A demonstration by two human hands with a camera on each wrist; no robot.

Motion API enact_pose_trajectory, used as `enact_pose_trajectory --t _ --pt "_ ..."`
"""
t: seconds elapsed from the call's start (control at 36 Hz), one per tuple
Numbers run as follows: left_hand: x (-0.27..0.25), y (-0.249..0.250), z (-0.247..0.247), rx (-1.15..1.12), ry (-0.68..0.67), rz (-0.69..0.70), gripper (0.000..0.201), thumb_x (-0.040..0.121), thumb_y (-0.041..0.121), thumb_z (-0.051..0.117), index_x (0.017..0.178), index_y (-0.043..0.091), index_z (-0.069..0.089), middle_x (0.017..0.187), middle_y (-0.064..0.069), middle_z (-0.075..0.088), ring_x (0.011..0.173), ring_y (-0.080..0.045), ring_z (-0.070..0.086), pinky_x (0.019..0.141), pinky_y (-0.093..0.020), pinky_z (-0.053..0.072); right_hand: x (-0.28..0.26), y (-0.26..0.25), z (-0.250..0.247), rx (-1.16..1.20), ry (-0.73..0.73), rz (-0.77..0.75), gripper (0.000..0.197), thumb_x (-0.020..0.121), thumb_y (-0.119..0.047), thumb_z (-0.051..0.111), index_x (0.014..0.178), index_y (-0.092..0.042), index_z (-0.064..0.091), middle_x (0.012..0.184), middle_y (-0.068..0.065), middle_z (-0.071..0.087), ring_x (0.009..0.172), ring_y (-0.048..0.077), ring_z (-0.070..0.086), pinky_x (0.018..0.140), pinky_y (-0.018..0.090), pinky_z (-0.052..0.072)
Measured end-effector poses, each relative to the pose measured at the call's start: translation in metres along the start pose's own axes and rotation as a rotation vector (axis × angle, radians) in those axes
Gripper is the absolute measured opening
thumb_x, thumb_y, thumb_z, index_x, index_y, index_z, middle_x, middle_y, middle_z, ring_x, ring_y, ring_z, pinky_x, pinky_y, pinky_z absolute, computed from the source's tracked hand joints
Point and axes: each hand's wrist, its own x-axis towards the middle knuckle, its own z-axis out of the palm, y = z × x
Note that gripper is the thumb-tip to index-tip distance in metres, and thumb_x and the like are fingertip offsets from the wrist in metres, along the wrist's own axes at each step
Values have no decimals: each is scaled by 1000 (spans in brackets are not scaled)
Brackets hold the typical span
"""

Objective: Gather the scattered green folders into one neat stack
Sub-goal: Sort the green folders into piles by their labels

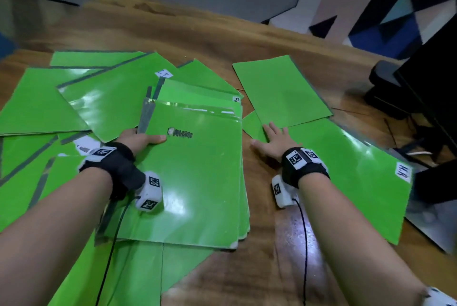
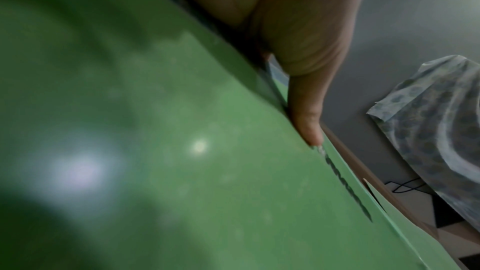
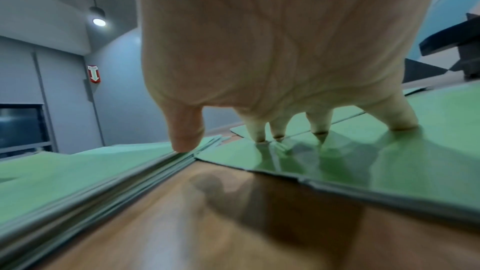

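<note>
Green stack (image 1: 197, 177): frame centre on the wood table (image 1: 259, 268), edges uneven.
Left hand (image 1: 138, 139): grips the stack's left edge, thumb on top.
Right hand (image 1: 274, 141): fingers spread flat, pressing a loose folder (image 1: 346, 169) right of centre, holding nothing.
Step, likely: slide that folder left.
Tip: keep the palm flat; square corners before release.
Others: folders (image 1: 49, 108) scattered left.

Green folders (image 1: 197, 177) are seen as glossy coated card, light glare mirrored under the left thumb (image 1: 154, 139). Grey spine tape (image 1: 146, 115) beside that thumb looks matt. Wooden table (image 1: 262, 268) below the right fingers (image 3: 320, 122) is polished, reflective. Black wrist straps (image 1: 118, 165) look like cloth.
</note>
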Motion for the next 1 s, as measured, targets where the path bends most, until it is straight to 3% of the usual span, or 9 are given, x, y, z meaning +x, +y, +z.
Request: enact_pose_trajectory --t 0.14,0.33,0.42,0.53,0.64,0.72,0.81,0.92,1.0 --pt "-11 3 -3 17 -12 -5 75 74 42 74 130 2 45 108 -11 54 100 -30 52 93 -43 43 -47 -4 25 -49 -11 19 88 81 -79 30 151 -36 1 159 -13 -10 147 28 -4 106 73 11" --pt "-32 0 -10 24 10 -34 75 74 41 74 127 -3 47 108 -17 56 91 -30 51 79 -38 44 -86 -13 38 12 -36 32 83 83 -77 27 151 -33 9 160 -11 -2 147 30 1 106 71 15" --pt "-39 -8 -13 29 9 -77 75 74 40 74 128 -4 45 110 -17 56 97 -32 53 78 -38 43 -92 -17 32 70 15 38 70 88 -68 26 146 -28 31 155 -2 24 140 31 25 106 65 25" --pt "-37 -16 -13 57 2 -81 76 75 41 74 129 -4 45 106 -16 54 92 -30 51 77 -37 42 -79 -8 12 234 287 166 40 91 -43 47 113 -12 59 114 9 64 99 25 60 94 46 47" --pt "-29 -17 -12 94 -7 -91 77 74 43 73 128 -5 45 120 -21 56 99 -33 53 77 -37 41 -54 25 -14 201 407 458 53 86 -35 59 131 -8 44 140 16 40 128 33 39 104 50 37" --pt "-27 -16 -11 109 -9 -96 79 74 45 73 130 -4 45 115 -19 57 95 -32 52 79 -38 43 -39 56 -20 221 360 616 99 74 -53 71 146 -7 20 152 21 19 141 35 18 110 54 26" --pt "-27 -14 -10 124 2 -94 79 75 45 73 131 -3 44 120 -19 56 95 -31 52 79 -37 43 -27 73 -19 287 329 728 128 54 -72 74 148 -10 13 152 21 19 140 38 20 109 54 28" --pt "-28 -14 -9 129 3 -97 77 76 44 72 130 -4 44 121 -19 56 91 -30 50 78 -36 43 -25 77 -20 259 343 733 130 49 -76 73 146 -7 21 151 19 24 139 36 23 109 51 29" --pt "-29 -14 -10 118 2 -104 79 75 44 73 132 -4 43 122 -20 55 99 -33 52 85 -40 45 -25 77 -25 272 445 701 110 59 -61 79 139 -1 33 148 19 28 137 34 25 105 48 33"
